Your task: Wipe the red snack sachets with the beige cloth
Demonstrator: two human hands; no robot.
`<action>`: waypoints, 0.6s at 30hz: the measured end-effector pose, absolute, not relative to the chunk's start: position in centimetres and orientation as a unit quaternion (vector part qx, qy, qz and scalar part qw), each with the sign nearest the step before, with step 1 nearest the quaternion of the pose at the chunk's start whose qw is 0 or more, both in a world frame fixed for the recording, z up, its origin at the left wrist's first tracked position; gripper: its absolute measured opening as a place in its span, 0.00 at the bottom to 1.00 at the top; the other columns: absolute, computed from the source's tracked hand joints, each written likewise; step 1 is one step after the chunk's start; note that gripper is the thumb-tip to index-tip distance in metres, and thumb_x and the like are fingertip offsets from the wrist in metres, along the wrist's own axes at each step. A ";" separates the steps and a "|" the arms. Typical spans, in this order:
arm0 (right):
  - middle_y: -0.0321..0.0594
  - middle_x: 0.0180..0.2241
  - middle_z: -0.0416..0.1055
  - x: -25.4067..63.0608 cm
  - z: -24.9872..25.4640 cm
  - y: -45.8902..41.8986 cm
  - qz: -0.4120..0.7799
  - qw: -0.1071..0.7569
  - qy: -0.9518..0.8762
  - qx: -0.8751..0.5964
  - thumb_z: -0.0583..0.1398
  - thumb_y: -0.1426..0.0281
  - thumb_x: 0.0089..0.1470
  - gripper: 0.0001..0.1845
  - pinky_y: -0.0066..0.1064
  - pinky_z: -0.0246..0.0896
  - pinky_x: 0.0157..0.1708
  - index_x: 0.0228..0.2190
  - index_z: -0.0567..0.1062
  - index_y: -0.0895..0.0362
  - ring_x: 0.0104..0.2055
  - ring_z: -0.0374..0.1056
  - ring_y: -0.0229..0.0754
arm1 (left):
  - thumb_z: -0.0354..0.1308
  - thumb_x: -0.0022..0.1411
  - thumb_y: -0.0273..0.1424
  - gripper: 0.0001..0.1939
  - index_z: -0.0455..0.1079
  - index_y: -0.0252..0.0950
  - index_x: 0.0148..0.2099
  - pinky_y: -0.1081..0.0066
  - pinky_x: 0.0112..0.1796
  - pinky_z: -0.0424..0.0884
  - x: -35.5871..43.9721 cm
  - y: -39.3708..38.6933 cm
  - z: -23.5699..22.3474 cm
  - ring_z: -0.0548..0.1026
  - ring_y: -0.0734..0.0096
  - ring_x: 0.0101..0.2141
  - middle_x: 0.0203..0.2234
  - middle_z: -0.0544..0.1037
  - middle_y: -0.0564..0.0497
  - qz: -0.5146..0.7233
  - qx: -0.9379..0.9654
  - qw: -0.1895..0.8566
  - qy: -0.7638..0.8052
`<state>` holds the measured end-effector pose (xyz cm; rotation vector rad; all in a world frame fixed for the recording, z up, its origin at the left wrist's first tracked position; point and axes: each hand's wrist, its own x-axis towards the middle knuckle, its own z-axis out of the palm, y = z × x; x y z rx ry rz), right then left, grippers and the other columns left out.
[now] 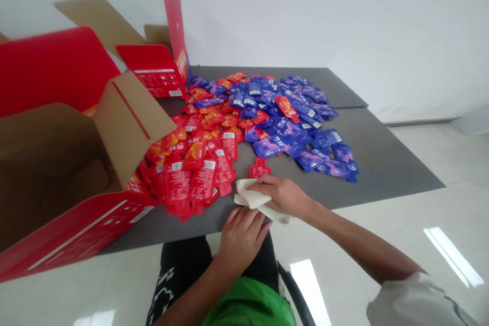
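Note:
My right hand [282, 194] is closed on a white cloth [246, 195] that lies on the grey mat [382, 163] near its front edge. Just below it, my left hand [241, 234] rests at the mat's edge with its fingers stretched out and slightly apart, their tips by the cloth. A single red sachet [259, 168] lies just beyond the cloth. Behind it spreads a heap of red and orange sachets [194, 163] on the left and blue and purple sachets [298, 127] on the right.
A large open red cardboard box [57, 163] lies on its side at the left, flap toward the red heap. A smaller open red box [160, 69] stands behind it. The mat lies on a glossy white floor [439, 204] by a white wall.

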<state>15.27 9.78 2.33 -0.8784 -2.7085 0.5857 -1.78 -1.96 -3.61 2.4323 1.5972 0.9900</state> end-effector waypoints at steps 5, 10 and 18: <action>0.45 0.51 0.75 15.1 1.5 15.0 0.130 0.114 -0.910 -0.378 0.62 0.74 0.61 0.22 0.29 0.68 0.44 0.56 0.76 0.53 0.48 0.74 0.44 | 0.59 0.70 0.33 0.16 0.74 0.36 0.57 0.61 0.52 0.72 -1.8 -1.9 -3.5 0.77 0.60 0.54 0.53 0.80 0.46 0.344 0.793 0.028 0.502; 0.46 0.52 0.74 15.0 2.7 14.9 0.104 0.133 -0.910 -0.378 0.60 0.75 0.62 0.23 0.30 0.68 0.44 0.58 0.75 0.54 0.48 0.74 0.46 | 0.59 0.70 0.33 0.15 0.74 0.36 0.57 0.61 0.52 0.72 -1.7 -1.9 -3.6 0.77 0.60 0.53 0.52 0.80 0.45 0.349 0.790 0.024 0.504; 0.42 0.52 0.75 14.9 1.3 10.2 0.196 0.134 -0.912 -0.335 0.63 0.71 0.62 0.20 0.29 0.69 0.47 0.55 0.77 0.49 0.49 0.75 0.43 | 0.59 0.70 0.34 0.12 0.76 0.38 0.53 0.59 0.50 0.73 -1.7 -2.0 -3.6 0.79 0.59 0.48 0.45 0.82 0.46 0.331 0.789 0.029 0.517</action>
